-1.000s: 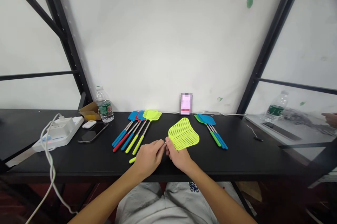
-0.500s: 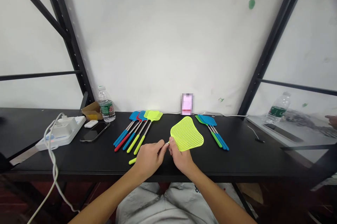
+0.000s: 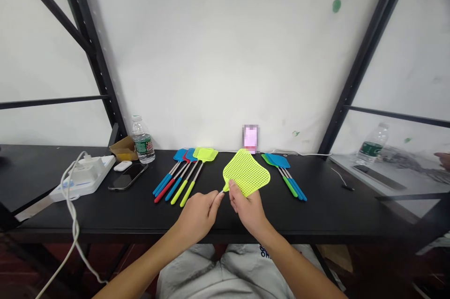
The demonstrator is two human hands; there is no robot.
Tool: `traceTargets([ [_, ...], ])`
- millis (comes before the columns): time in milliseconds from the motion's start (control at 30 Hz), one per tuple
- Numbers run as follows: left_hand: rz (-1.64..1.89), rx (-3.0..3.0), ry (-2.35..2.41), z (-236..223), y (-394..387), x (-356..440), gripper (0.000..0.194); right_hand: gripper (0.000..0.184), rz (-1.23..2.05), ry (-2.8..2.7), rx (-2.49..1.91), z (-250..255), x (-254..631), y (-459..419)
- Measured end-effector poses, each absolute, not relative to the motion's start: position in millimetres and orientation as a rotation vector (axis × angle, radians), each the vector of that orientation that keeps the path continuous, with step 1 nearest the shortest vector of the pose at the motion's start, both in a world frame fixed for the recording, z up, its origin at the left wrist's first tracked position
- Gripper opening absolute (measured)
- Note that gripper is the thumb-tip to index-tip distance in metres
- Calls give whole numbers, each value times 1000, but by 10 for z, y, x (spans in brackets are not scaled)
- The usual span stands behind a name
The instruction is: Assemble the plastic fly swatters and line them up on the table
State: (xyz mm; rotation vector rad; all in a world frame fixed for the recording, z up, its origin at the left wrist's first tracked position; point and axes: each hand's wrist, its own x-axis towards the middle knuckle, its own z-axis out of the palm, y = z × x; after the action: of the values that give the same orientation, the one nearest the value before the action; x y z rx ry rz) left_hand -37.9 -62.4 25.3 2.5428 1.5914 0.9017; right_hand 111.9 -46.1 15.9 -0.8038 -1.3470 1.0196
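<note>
A yellow-green fly swatter (image 3: 248, 172) with a perforated head is held over the table between both hands. My left hand (image 3: 199, 214) is closed around its thin metal shaft, just below the neck. With thumb and fingers, my right hand (image 3: 248, 205) pinches the lower edge of the swatter's head near the neck. The handle end is hidden by my left hand. To the left lie several swatters in a fan, among them a red-handled one (image 3: 164, 190) and yellow-green ones (image 3: 188, 193). On the right, blue swatters (image 3: 279, 160) overlap a green one (image 3: 290, 186).
A power strip (image 3: 84, 179) with white cables, a phone (image 3: 128, 177), a white earbud case (image 3: 123, 166), a water bottle (image 3: 143, 142) and a cardboard box (image 3: 124, 149) stand on the left. Another upright phone (image 3: 251, 138) leans on the wall. Black metal posts (image 3: 362, 55) flank the table.
The swatter's head has shifted slightly up and left. My right hand has moved its pinch along the head's lower edge. The yellow-green handle end beside my left hand is now out of sight.
</note>
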Motion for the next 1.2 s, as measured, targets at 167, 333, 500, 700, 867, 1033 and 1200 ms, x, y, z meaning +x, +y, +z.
traceTargets([
  [167,932,2415,1413,347,-729,-353,43,42,1021,-1374,-734,320,1200,-543],
  [333,1019,2239,1250,347,-799,-295,46,30,1096,-1365,-727,413,1329,-557],
  [500,950,1766,980,304,-844,-209,50,25,1105,-1360,-685,491,1410,-547],
  [700,664,1204,623,344,-894,-197,52,24,1146,-1318,-564,571,1482,-517],
  [867,598,1070,466,369,-872,-213,51,24,1199,-1285,-486,569,1492,-513],
  [1033,513,1004,372,299,-903,-248,52,26,1305,-1208,-450,605,1489,-499],
  [1200,446,998,339,186,-1042,-170,52,27,1032,-968,-482,789,1969,-327],
])
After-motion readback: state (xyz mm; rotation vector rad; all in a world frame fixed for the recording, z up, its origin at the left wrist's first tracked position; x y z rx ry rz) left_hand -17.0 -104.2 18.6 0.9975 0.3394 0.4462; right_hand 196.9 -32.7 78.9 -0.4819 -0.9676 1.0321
